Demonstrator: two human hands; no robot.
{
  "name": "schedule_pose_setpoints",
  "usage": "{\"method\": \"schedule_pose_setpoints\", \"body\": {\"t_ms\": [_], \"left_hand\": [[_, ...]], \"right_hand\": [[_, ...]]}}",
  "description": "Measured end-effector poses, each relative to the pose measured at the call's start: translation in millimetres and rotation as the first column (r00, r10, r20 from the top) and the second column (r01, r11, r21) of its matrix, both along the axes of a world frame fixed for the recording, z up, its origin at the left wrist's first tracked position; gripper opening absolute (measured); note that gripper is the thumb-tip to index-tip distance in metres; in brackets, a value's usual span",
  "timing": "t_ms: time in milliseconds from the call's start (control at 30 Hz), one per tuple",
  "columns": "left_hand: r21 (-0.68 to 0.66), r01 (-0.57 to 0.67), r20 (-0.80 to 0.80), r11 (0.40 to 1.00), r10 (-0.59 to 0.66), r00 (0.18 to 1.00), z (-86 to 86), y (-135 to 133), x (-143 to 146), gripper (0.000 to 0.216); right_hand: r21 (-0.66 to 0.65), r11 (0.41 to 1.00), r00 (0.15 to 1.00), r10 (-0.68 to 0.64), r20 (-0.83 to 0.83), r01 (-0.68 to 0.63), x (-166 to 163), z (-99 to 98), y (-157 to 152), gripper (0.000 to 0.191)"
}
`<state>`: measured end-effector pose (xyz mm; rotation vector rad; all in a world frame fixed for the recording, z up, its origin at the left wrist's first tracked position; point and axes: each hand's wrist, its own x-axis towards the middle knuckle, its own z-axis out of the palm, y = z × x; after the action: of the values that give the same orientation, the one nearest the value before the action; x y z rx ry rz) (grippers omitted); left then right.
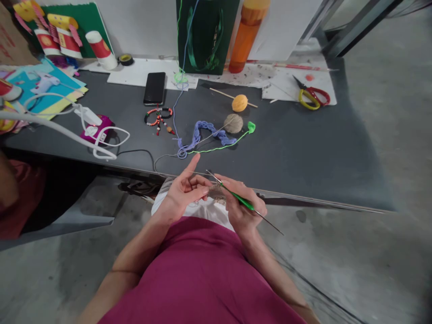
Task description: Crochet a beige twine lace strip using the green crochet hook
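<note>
Bag (205, 36), green, far centre; contents hidden, yarn strands (175, 108) running up its front. Near table edge (303, 200): right hand (241, 211) curled tight round crochet hook (245, 204); left hand (180, 195) pinching beige crochet piece (216, 192), index finger raised.

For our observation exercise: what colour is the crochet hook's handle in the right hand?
The crochet hook handle is bright green; the head view shows it best.

A dark grey desk (303, 148) stands against a pale wall (141, 27). Grey concrete floor (388, 252) spreads below and to the right, where a slanted metal frame (364, 29) rises. Light is soft and even.
</note>
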<state>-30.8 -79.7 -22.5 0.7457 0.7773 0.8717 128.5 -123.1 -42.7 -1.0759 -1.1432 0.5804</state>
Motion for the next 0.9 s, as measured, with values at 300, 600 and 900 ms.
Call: {"method": "schedule_pose_setpoints", "body": {"t_ms": [300,600,900], "left_hand": [[0.018,0.027,0.050,0.999,-0.028,0.998,-1.9,-3.1,6.1,0.104],[0.065,0.008,0.040,0.998,-0.011,0.999,-4.1,-4.4,4.3,0.096],[0.122,-0.019,0.009,0.992,0.018,1.000,-1.0,-4.4,2.6,0.088]], "right_hand": [[-0.047,0.998,0.915,0.008,-0.404,-0.029,-11.0,5.1,2.8,0.007],[-0.091,0.964,0.755,0.136,-0.642,-0.251,-5.0,10.3,9.9,0.017],[-0.115,0.965,0.800,0.127,-0.586,-0.237,0.1,11.2,7.6,0.012]]}}
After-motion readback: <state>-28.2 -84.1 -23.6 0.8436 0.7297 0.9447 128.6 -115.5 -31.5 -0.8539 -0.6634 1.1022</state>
